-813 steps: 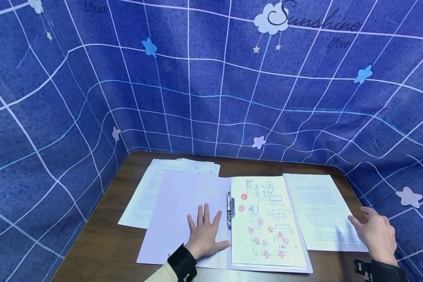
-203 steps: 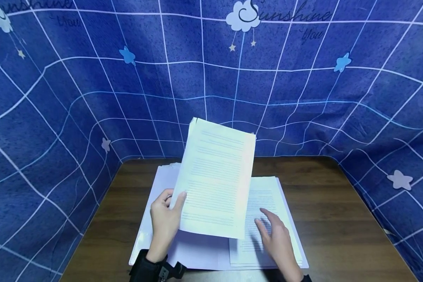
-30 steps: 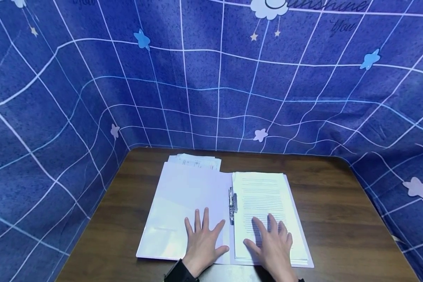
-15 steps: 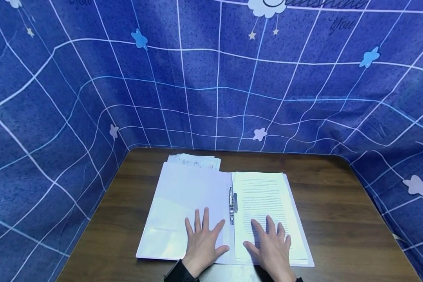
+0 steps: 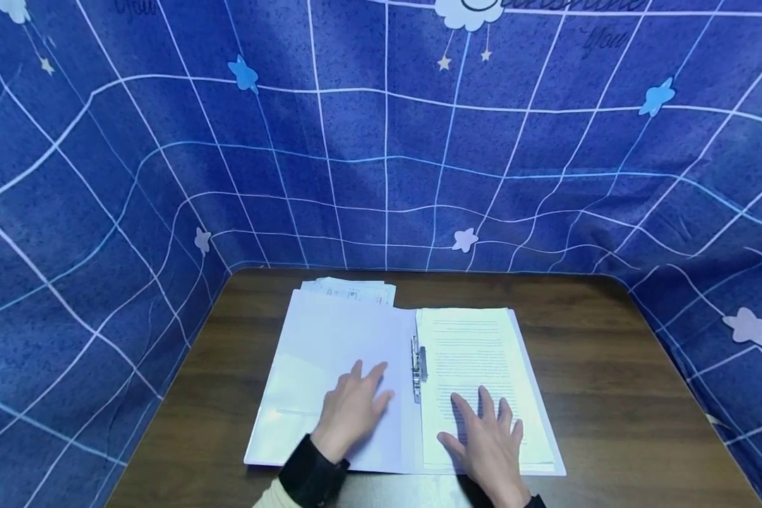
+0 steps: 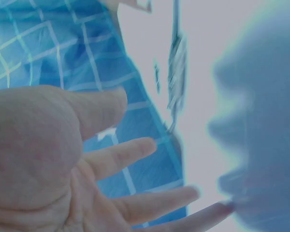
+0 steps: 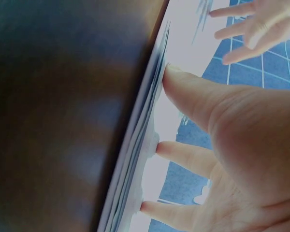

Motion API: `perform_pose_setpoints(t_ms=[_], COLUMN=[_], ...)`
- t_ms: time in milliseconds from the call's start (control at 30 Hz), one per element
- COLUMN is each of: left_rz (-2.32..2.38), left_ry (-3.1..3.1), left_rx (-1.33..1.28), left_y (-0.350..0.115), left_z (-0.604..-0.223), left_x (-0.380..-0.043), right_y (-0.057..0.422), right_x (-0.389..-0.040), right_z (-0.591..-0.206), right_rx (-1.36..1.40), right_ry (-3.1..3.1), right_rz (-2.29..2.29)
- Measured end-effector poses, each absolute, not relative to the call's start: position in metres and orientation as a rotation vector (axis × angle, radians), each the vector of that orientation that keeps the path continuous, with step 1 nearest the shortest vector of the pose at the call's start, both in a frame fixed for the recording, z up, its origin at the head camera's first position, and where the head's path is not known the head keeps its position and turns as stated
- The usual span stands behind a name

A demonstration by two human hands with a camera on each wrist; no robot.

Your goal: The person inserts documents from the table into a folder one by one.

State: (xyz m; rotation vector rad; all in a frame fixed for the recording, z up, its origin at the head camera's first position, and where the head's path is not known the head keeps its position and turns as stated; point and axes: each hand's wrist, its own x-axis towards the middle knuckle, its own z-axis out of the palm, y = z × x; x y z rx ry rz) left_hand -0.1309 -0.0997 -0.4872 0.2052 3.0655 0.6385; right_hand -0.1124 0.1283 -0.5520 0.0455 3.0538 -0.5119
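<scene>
Open folder [image 5: 317, 331] lies on desk [image 5: 609, 374]; paper stack [image 5: 473, 349] on its right side, print illegible, lower lines partly covered by right hand [image 5: 487, 444], spread fingertips on page. Left hand [image 5: 349, 410] apart, fingers spread over left cover, contact unclear. Loose sheets [image 5: 382, 292] mostly hidden beneath.

A dark brown, wood-grained worktop [image 5: 616, 381] has rounded far corners. Blue, grid-patterned fabric [image 5: 413, 187] rises behind the worktop and along its left and right sides. High above the worktop's far edge is a white cloud [image 5: 468, 14]; a pale star [image 5: 464, 240] sits just above that edge. Light gleams along the worktop's near edge.
</scene>
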Motion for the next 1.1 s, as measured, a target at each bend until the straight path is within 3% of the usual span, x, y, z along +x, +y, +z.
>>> perform_pose_setpoints(t_ms=[267, 433, 800, 1100], left_rz=[0.634, 0.623, 0.527, 0.483], left_ry=[3.139, 3.211, 3.311, 3.369], left_rx=[0.058, -0.107, -0.332, -0.434], left_y=[-0.142, -0.170, -0.213, -0.222], left_z=[-0.441, -0.433, -0.458, -0.498], left_x=[-0.181, -0.217, -0.287, -0.321], right_y=[0.131, 0.131, 0.129, 0.129], right_x=[-0.112, -0.112, -0.114, -0.111], right_z=[-0.551, -0.550, -0.551, -0.552], right_rx=[0.009, 0.001, 0.044, 0.074], right_ry=[3.077, 3.081, 3.076, 3.054], right_rz=[-0.539, -0.551, -0.531, -0.510])
